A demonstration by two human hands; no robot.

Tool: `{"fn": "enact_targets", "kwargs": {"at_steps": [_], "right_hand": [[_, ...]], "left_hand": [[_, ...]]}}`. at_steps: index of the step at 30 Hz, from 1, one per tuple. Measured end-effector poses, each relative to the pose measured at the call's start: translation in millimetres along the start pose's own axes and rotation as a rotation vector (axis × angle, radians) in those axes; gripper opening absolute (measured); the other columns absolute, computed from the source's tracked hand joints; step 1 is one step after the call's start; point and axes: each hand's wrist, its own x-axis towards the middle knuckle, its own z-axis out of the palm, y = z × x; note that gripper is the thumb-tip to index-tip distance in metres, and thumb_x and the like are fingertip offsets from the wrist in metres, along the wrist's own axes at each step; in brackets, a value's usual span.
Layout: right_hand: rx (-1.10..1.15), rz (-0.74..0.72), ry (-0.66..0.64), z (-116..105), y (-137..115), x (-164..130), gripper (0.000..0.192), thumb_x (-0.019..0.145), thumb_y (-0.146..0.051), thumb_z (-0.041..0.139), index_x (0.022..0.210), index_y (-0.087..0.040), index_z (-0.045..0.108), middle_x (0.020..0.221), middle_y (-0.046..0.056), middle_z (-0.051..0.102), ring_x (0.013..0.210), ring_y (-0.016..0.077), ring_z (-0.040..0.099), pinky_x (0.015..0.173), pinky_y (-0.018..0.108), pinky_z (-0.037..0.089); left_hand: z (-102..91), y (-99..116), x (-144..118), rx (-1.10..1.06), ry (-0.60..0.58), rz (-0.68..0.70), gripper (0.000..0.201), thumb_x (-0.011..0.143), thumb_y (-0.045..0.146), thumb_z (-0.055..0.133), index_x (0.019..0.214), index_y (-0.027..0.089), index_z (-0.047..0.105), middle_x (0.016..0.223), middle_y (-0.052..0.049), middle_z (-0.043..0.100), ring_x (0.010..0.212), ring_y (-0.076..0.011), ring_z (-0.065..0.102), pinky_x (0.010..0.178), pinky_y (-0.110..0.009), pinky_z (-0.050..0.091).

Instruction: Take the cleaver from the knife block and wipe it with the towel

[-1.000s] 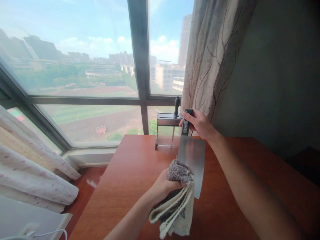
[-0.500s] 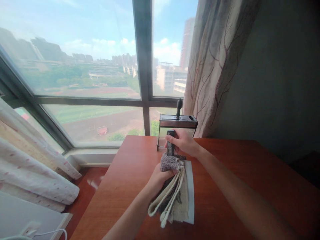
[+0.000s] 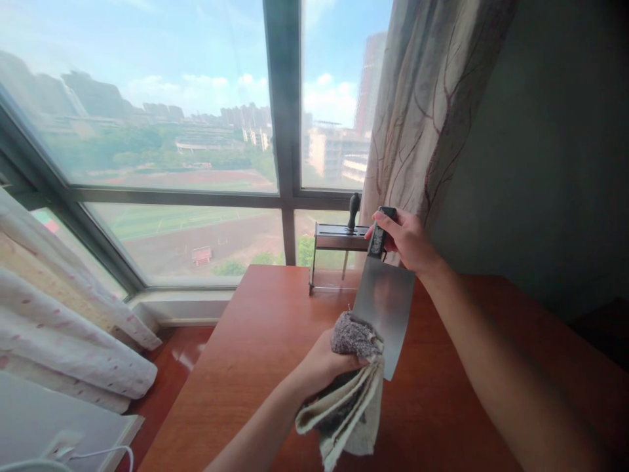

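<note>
My right hand (image 3: 405, 240) grips the black handle of a broad steel cleaver (image 3: 386, 311), held up over the wooden table with the blade hanging down and tilted. My left hand (image 3: 322, 364) clutches a folded grey and cream cloth (image 3: 348, 396), pressed against the lower left edge of the blade. Behind the cleaver, a metal knife rack (image 3: 334, 244) stands at the table's far edge with one black-handled tool (image 3: 352, 209) in it.
The red-brown table (image 3: 255, 354) runs from the window toward me. A patterned curtain (image 3: 422, 111) hangs at the right beside a dark wall. White pink-dotted curtain fabric (image 3: 69, 334) lies at the left, with a white surface and cable (image 3: 59, 449) below it.
Half a second ago the cleaver was low with the cloth folded over its blade. My right hand has since lifted it up and away, and the cloth now sits at the blade's lower edge.
</note>
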Motion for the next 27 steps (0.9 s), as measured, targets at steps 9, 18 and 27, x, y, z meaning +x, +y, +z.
{"fn": "enact_targets", "kwargs": {"at_steps": [9,18,27], "right_hand": [[-0.038,0.054,-0.089,15.6,17.1,-15.7,0.035,0.080,-0.052,0.058,0.076,-0.018,0.053,0.066,0.002,0.067,0.038,0.0065,0.042,0.034,0.019,0.030],[0.001,0.167,-0.329,56.1,30.9,-46.6,0.038,0.071,-0.050,0.068,0.085,-0.019,0.053,0.060,0.000,0.065,0.041,0.0110,0.052,0.034,0.021,0.038],[-0.046,0.107,-0.204,35.3,21.8,-35.4,0.038,0.074,-0.053,0.065,0.084,-0.018,0.054,0.062,0.001,0.067,0.038,0.0094,0.048,0.032,0.020,0.035]], "left_hand": [[-1.8,1.6,-1.5,-0.087,-0.033,-0.096,0.037,0.061,0.022,0.079,0.095,0.012,0.068,0.091,-0.006,0.070,0.086,-0.0223,0.061,0.083,-0.029,0.044],[-15.8,-2.8,2.5,-0.170,0.118,-0.065,0.042,0.063,0.028,0.077,0.100,0.013,0.066,0.095,-0.007,0.069,0.088,-0.0240,0.061,0.083,-0.032,0.044],[-10.0,-6.3,3.1,-0.088,0.060,-0.037,0.042,0.060,0.026,0.080,0.098,0.012,0.066,0.091,-0.006,0.069,0.086,-0.0222,0.059,0.081,-0.030,0.043]]}}
